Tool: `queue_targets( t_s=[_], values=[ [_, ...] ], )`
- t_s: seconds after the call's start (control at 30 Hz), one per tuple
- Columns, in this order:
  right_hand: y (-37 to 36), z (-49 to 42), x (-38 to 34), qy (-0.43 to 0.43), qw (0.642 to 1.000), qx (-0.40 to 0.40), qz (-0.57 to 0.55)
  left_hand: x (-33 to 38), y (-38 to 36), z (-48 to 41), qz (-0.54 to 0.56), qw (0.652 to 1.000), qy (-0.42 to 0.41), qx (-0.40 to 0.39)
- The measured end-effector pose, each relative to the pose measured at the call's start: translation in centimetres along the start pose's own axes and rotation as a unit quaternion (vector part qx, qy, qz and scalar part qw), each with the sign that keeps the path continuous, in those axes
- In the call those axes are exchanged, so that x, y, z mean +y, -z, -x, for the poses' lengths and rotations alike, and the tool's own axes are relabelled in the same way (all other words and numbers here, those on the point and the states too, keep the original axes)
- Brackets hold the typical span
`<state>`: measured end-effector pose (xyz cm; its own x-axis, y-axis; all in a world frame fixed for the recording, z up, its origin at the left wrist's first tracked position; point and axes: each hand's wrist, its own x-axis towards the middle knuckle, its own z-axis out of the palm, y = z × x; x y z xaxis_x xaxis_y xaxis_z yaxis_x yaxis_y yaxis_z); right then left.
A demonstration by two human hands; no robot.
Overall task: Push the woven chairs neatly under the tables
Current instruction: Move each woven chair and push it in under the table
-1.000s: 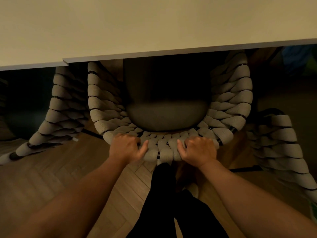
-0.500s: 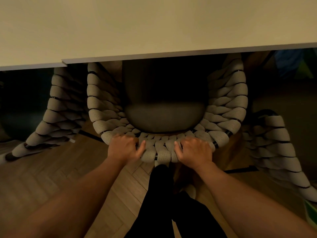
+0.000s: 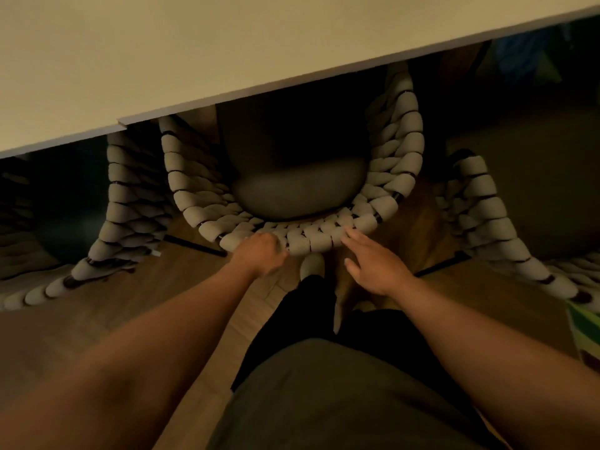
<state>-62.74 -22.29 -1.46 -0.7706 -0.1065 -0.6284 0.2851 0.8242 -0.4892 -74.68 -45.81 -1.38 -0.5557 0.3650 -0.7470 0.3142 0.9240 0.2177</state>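
A woven chair of thick pale rope with a dark seat cushion stands with its seat under the cream table. Only its curved backrest sticks out toward me. My left hand rests curled on the left part of the backrest rim. My right hand is off the rim, fingers spread, its fingertips just touching or hovering at the right part of the backrest.
Two more woven chairs stand on either side, one at the left and one at the right, both partly under the table. My dark-trousered legs and a pale shoe are on the herringbone wood floor. A green striped object lies at far right.
The chair slid further under the table. My right hand let go of the backrest and opened. The view tilted, and my left hand stayed on the rim.
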Motion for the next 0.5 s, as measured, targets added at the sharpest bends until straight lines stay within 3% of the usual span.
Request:
queue_targets(
  t_s=[0.07, 0.23, 0.5],
  values=[
    [0.2, 2.9, 1.0, -0.077, 0.993, -0.009, -0.086, 2.1, 0.8, 0.0, -0.003, 1.000, -0.022, 0.004],
    [-0.1, 10.6, 6.4, -0.179, 0.974, -0.001, -0.137, 12.4, 0.9, 0.6, -0.028, 0.994, -0.108, -0.004],
    [-2.2, 23.2, 22.4, -0.242, 0.923, 0.080, -0.287, 29.1, -5.7, 2.5, 0.024, 0.990, -0.133, -0.036]
  ],
)
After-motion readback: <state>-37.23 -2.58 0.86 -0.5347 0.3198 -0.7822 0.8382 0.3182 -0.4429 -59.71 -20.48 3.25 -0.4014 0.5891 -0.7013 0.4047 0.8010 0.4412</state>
